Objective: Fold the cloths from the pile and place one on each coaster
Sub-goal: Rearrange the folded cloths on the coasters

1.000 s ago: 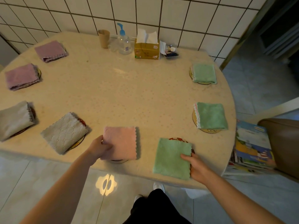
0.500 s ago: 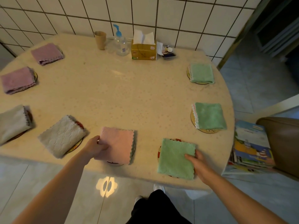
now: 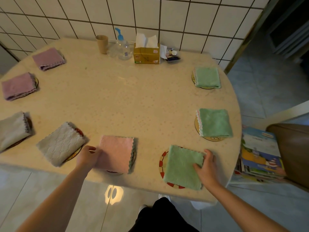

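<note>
**Two last cloths being set on near coasters, soft and light**

Left hand has fingers curled onto the left edge of the pink cloth, thumb on top, fingers apparently under the edge; looks like a light pinch, not a full grip. The cloth lies over a coaster that only peeks out at its right and lower edges.

Right hand lies mostly flat and spread on the right edge of the green cloth, thumb on top of the fabric; can't tell whether any fingers are tucked under. That cloth sits on a red-and-cream coaster, rim showing at left and bottom; the cloth's lower right corner overhangs it.

Beyond the left hand: two grey cloths, then two purple ones farther off. Beyond the right hand: two more green cloths on coasters. No pile visible, so the task is likely near done.

Handling, as a judgement: fleecy, limp, very light, nothing fragile. Folded layers can slide apart or flop open if lifted by one corner, so take hold at a folded edge, pinching all layers, or nudge flat with the palm. The table looks smooth, so cloth and coaster may shift together when pushed.
</note>
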The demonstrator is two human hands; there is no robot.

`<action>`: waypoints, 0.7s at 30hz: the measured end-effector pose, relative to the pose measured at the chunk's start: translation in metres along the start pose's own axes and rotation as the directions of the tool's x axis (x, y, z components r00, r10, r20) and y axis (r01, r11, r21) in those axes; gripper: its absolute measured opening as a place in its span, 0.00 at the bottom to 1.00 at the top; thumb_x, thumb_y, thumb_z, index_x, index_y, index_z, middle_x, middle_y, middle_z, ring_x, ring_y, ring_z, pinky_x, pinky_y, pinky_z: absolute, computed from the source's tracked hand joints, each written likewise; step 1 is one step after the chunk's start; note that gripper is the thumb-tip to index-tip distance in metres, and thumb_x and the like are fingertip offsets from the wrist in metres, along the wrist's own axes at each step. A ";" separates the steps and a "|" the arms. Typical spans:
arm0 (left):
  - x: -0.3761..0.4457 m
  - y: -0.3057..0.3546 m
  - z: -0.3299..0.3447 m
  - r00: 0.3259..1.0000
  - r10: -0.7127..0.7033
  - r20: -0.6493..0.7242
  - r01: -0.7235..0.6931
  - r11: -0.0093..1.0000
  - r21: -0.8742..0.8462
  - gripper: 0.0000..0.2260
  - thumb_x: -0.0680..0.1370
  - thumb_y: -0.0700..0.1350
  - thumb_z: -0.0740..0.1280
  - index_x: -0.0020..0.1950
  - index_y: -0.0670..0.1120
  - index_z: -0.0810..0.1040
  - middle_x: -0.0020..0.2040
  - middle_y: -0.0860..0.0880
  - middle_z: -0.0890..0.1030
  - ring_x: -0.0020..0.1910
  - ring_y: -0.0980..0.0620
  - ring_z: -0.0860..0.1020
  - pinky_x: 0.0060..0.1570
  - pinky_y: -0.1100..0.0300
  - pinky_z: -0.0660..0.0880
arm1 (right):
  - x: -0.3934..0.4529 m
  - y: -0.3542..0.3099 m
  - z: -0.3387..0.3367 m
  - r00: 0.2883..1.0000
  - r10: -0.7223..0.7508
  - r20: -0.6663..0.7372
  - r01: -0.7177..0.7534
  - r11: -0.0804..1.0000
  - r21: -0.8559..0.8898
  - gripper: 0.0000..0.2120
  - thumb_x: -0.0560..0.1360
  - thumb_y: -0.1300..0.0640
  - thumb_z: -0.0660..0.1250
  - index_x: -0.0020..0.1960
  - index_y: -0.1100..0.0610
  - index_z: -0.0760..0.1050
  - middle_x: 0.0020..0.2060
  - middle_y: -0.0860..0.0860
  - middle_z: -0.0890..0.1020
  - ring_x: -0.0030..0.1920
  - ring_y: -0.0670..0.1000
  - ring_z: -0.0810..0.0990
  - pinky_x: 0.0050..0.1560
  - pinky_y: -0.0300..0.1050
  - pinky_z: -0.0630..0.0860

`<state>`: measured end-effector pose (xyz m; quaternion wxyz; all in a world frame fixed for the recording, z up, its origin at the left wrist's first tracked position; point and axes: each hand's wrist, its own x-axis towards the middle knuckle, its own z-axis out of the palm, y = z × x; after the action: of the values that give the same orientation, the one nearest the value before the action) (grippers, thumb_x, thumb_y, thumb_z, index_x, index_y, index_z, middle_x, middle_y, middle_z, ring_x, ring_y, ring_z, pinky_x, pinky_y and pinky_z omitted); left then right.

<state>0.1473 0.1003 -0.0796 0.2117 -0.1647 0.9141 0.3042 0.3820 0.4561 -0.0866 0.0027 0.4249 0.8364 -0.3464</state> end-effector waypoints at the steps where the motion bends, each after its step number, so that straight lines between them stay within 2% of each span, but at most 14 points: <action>1: -0.001 0.001 0.000 1.000 0.010 -0.022 -0.009 0.999 0.035 0.15 0.77 0.49 0.67 0.59 0.43 0.76 0.52 0.42 0.80 0.48 0.43 0.75 0.45 0.53 0.71 | 0.003 0.000 -0.002 1.000 0.000 0.006 0.000 0.998 -0.055 0.32 0.68 0.63 0.73 0.67 0.58 0.62 0.61 0.58 0.68 0.57 0.60 0.73 0.57 0.55 0.73; 5: -0.004 0.001 -0.005 0.997 0.010 -0.078 -0.006 0.998 0.055 0.14 0.75 0.42 0.66 0.60 0.41 0.75 0.50 0.43 0.79 0.47 0.44 0.75 0.44 0.54 0.71 | 0.016 -0.026 -0.009 0.986 -0.166 0.023 0.167 0.968 -0.188 0.24 0.70 0.66 0.67 0.64 0.57 0.68 0.61 0.56 0.70 0.59 0.59 0.70 0.55 0.55 0.71; 10: -0.008 -0.005 -0.021 0.993 0.055 -0.106 -0.056 0.998 -0.006 0.11 0.75 0.39 0.66 0.57 0.41 0.76 0.48 0.45 0.77 0.45 0.46 0.74 0.43 0.56 0.69 | 0.017 -0.100 0.022 0.896 -0.392 0.207 0.420 0.901 -0.108 0.17 0.76 0.63 0.63 0.63 0.53 0.69 0.58 0.47 0.73 0.60 0.47 0.70 0.56 0.42 0.73; 14: 0.005 -0.026 -0.052 0.990 0.065 -0.127 -0.081 0.989 -0.126 0.07 0.74 0.39 0.67 0.52 0.46 0.77 0.47 0.44 0.80 0.47 0.42 0.79 0.46 0.51 0.77 | 0.003 -0.166 0.074 0.819 -0.478 0.317 0.508 0.861 -0.012 0.14 0.75 0.63 0.63 0.59 0.52 0.71 0.52 0.45 0.75 0.54 0.45 0.74 0.54 0.42 0.74; 16: 0.015 -0.042 -0.075 0.989 0.059 -0.134 -0.082 0.982 -0.172 0.05 0.75 0.42 0.67 0.50 0.48 0.76 0.47 0.45 0.79 0.47 0.43 0.79 0.45 0.53 0.77 | -0.007 -0.198 0.105 0.784 -0.513 0.349 0.537 0.843 0.033 0.13 0.73 0.64 0.63 0.56 0.52 0.72 0.50 0.46 0.76 0.52 0.46 0.75 0.53 0.43 0.74; 18: 0.029 -0.062 -0.102 0.992 0.049 -0.112 -0.071 0.976 -0.206 0.05 0.76 0.43 0.67 0.52 0.48 0.76 0.48 0.47 0.78 0.46 0.45 0.78 0.41 0.57 0.75 | -0.018 -0.228 0.135 0.767 -0.521 0.373 0.541 0.839 0.059 0.13 0.73 0.65 0.63 0.55 0.53 0.72 0.49 0.46 0.77 0.50 0.46 0.76 0.53 0.40 0.73; 21: 0.061 -0.095 -0.147 0.995 0.008 -0.104 -0.039 0.953 -0.300 0.07 0.75 0.40 0.66 0.53 0.45 0.77 0.45 0.45 0.79 0.45 0.43 0.79 0.45 0.49 0.78 | -0.037 -0.270 0.178 0.784 -0.508 0.356 0.508 0.855 0.102 0.12 0.73 0.66 0.64 0.53 0.54 0.74 0.47 0.48 0.79 0.48 0.48 0.77 0.53 0.44 0.75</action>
<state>0.0942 -0.0742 -0.0490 0.1337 -0.1995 0.8685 0.4336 0.1620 0.2186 -0.0545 0.0669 0.1111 0.9037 -0.4082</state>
